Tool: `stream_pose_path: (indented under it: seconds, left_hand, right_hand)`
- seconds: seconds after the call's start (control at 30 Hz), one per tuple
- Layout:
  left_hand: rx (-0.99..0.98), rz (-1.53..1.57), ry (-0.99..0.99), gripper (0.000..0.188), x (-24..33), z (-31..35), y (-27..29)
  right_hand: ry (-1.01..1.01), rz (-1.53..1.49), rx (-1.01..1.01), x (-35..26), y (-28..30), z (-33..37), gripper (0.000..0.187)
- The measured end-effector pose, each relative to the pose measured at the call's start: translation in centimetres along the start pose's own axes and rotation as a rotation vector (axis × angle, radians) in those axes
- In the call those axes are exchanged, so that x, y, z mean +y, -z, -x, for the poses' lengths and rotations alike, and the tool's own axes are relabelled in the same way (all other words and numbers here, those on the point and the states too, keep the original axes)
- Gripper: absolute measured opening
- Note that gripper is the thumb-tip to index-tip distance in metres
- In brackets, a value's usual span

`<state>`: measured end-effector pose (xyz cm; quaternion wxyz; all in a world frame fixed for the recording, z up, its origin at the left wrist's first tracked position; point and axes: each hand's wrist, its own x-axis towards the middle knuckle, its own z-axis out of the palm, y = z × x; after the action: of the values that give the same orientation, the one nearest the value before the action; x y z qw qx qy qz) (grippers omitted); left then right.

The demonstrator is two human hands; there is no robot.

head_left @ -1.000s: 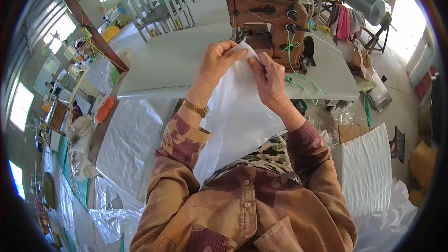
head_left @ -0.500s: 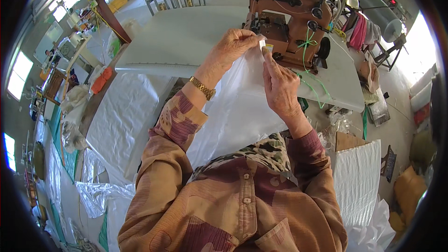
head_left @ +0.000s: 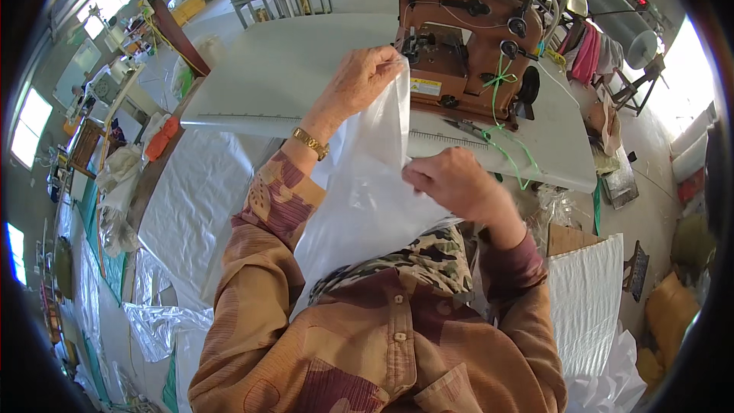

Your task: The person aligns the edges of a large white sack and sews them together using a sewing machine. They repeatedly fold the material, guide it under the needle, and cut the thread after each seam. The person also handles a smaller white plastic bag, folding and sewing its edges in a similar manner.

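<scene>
Just left of the brown sewing machine [head_left: 488, 46], my left hand [head_left: 359, 80] is pinching the top of a translucent white plastic sheet [head_left: 363, 199] hanging on my side; apart, farther from the machine, my right hand [head_left: 457, 185] is gripping its edge, seemingly for tension.

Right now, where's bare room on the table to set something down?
Biggest: table left of the machine, between the left hand and the left edge, ruler marks in front. Smaller: right front corner, between green string and the edge. Crowded: just in front of the machine, where a dark tool and green string lie.
</scene>
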<state>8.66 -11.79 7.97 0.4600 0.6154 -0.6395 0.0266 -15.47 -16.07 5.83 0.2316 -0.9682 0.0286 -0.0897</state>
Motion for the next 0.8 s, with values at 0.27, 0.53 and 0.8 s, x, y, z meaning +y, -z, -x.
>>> stream_pose_path:
  seconds: [0.27,0.53,0.8]
  left_hand:
    - [-0.158,0.175,0.112,0.025,-5.3,-3.6,-2.1]
    - [-0.216,0.27,0.2,0.018,-9.4,-5.0,-5.0]
    - [0.035,-0.056,0.154,0.017,-9.7,-4.2,-5.6]
  right_hand:
    - [0.185,0.436,0.664,13.3,0.3,-8.0,0.027]
    - [0.321,0.585,0.909,15.1,-2.4,-12.1,0.035]
    - [0.224,0.557,0.895,15.3,-3.9,-13.2,0.033]
